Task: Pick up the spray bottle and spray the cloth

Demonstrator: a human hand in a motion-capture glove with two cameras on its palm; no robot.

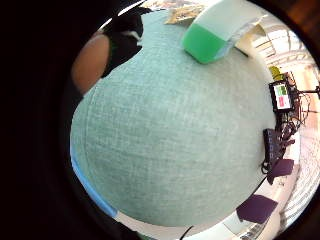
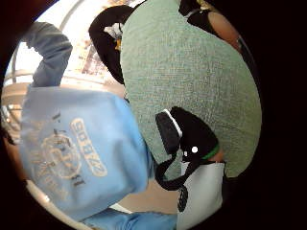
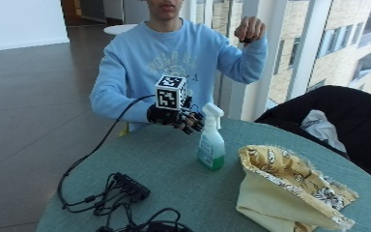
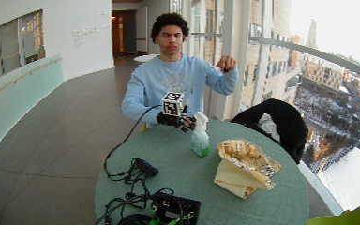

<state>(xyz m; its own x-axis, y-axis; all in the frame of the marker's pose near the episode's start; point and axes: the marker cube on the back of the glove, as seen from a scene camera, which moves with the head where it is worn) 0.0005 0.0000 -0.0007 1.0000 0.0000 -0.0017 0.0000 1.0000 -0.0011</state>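
Note:
A clear spray bottle [image 3: 211,145] with green liquid and a white trigger head stands upright on the round green table [image 3: 173,183]. My gloved right hand [image 3: 176,118] hovers just beside the bottle's head, on the person's side. Its fingers [image 3: 193,124] are loosely curled and hold nothing; I cannot tell whether they touch the head. A yellow patterned cloth [image 3: 288,188] lies crumpled on the table on the bottle's other side. In the little finger side palm view the bottle [image 1: 210,35] stands on the table cloth [image 1: 175,140], apart from the palm.
Black cables and a small box [image 3: 124,188] lie near the table's front edge. A black jacket [image 3: 340,116] hangs over a chair beyond the cloth. The person's bare left hand [image 3: 249,29] is raised in a fist, away from the table.

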